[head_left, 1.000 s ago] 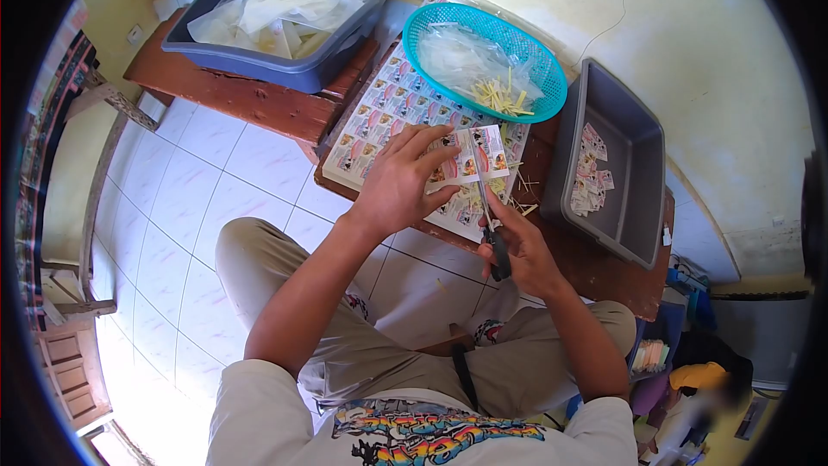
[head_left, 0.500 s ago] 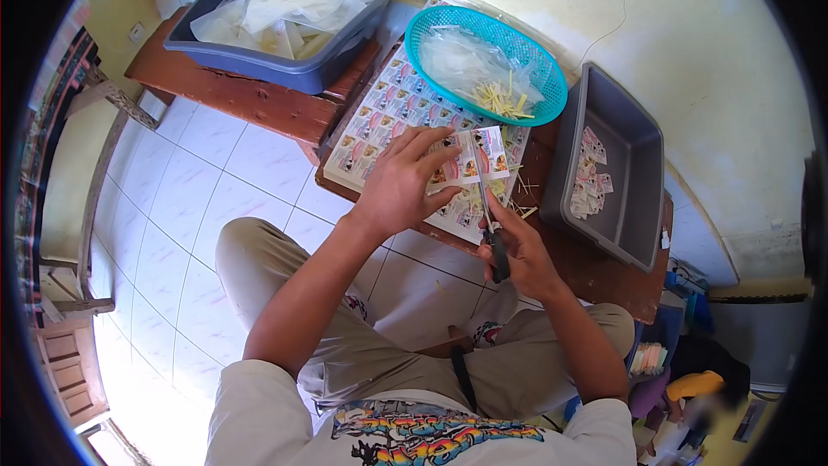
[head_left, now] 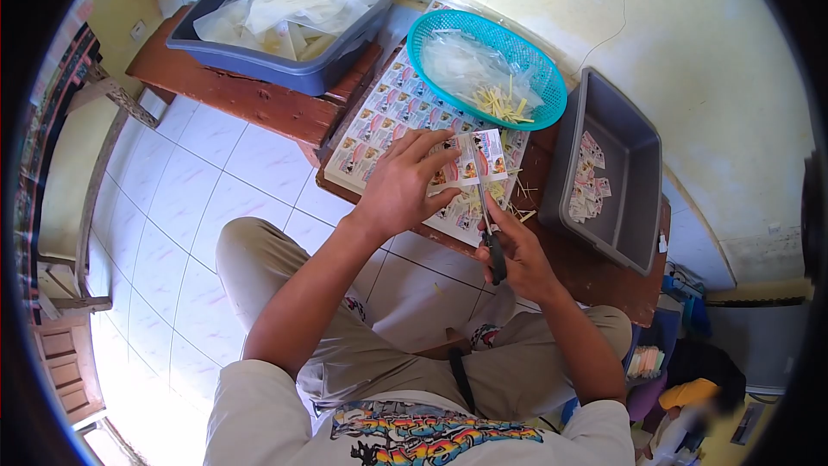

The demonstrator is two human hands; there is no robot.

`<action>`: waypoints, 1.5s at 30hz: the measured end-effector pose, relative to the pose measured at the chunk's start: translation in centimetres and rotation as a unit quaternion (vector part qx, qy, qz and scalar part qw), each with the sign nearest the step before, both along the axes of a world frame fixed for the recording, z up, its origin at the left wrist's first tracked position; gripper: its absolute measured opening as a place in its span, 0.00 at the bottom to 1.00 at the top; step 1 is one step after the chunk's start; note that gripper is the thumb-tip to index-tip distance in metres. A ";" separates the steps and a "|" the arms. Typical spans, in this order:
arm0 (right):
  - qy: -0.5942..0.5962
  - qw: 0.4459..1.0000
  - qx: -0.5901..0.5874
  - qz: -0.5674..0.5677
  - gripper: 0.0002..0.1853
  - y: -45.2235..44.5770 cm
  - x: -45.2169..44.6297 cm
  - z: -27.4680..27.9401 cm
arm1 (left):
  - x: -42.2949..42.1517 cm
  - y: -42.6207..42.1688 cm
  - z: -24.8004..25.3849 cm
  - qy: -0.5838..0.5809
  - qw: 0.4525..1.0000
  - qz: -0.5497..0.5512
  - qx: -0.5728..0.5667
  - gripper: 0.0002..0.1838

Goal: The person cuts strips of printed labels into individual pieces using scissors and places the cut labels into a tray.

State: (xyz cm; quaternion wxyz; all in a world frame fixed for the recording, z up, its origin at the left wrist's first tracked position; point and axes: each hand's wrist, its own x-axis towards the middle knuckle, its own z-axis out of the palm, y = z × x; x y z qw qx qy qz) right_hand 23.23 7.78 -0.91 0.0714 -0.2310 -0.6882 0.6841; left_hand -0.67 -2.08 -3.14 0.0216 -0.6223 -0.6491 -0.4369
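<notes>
Black-handled scissors point(head_left: 494, 256) are held in my right hand point(head_left: 521, 257), their blades pointing up across a small printed strip point(head_left: 490, 154). My left hand point(head_left: 404, 177) holds the strip's left part, with thumb and fingers curved over it. Beneath lies a stack of printed label sheets point(head_left: 366, 134), partly covered by my left hand. Thin yellowish paper trimmings point(head_left: 523, 207) lie beside the strip's lower right. Whether the blades have cut into the strip is too small to tell.
A turquoise basket point(head_left: 552, 97) holds clear plastic and yellowish strips. The grey tub point(head_left: 634, 155) at right contains cut labels. A blue-grey tub point(head_left: 315, 78) with translucent bags stands on a wooden bench point(head_left: 233, 95). Another person point(head_left: 690, 393) is at lower right.
The view has shifted slightly, so the basket and grey tub appear a little lower. The scissors and strip have barely moved in my hands.
</notes>
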 end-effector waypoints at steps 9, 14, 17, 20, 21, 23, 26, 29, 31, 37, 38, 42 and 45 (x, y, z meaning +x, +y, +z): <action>-0.011 1.000 0.012 0.011 0.44 0.1 0.1 0.2 | 0.0 -0.1 0.1 -0.004 1.000 0.002 0.002 0.29; 0.001 1.000 0.019 -0.002 0.45 0.0 0.0 0.1 | -0.1 -0.1 0.1 -0.008 1.000 -0.003 0.003 0.29; 0.005 1.000 0.012 -0.009 0.46 0.1 0.0 0.1 | -0.1 -0.1 0.1 -0.015 1.000 -0.006 0.005 0.27; 0.002 1.000 0.004 -0.014 0.46 0.1 -0.2 0.3 | -0.2 -0.1 0.1 -0.012 1.000 -0.020 0.001 0.25; 0.001 1.000 0.000 -0.020 0.45 0.0 -0.2 0.4 | -0.1 -0.1 0.0 -0.017 1.000 -0.023 0.000 0.25; 0.004 1.000 0.002 -0.019 0.45 0.2 -0.1 0.1 | 0.0 -0.1 0.1 -0.022 0.999 -0.026 0.000 0.24; 0.007 1.000 0.007 -0.019 0.45 0.2 -0.1 -0.2 | 0.0 -0.2 0.1 -0.021 0.999 -0.024 -0.007 0.24; 0.006 1.000 0.013 -0.019 0.45 0.1 -0.1 -0.1 | 0.0 -0.1 0.0 -0.026 0.999 -0.024 -0.003 0.24; 0.007 1.000 0.016 -0.018 0.45 0.1 -0.1 -0.1 | 0.1 -0.2 0.0 -0.026 0.999 -0.023 0.001 0.23; 0.009 1.000 0.022 -0.016 0.44 0.1 -0.1 -0.1 | 0.0 -0.2 0.0 -0.026 0.999 -0.024 -0.003 0.23; 0.006 1.000 0.023 -0.014 0.44 0.1 -0.1 0.0 | 0.0 -0.2 0.0 -0.026 0.999 -0.024 -0.003 0.23; 0.007 0.999 0.031 -0.010 0.44 0.1 -0.1 -0.3 | 0.1 -0.2 0.0 -0.025 0.999 -0.022 -0.007 0.24; 0.007 1.000 0.021 -0.009 0.44 0.1 -0.1 -0.2 | 0.0 -0.1 -0.2 -0.026 0.999 -0.022 -0.007 0.24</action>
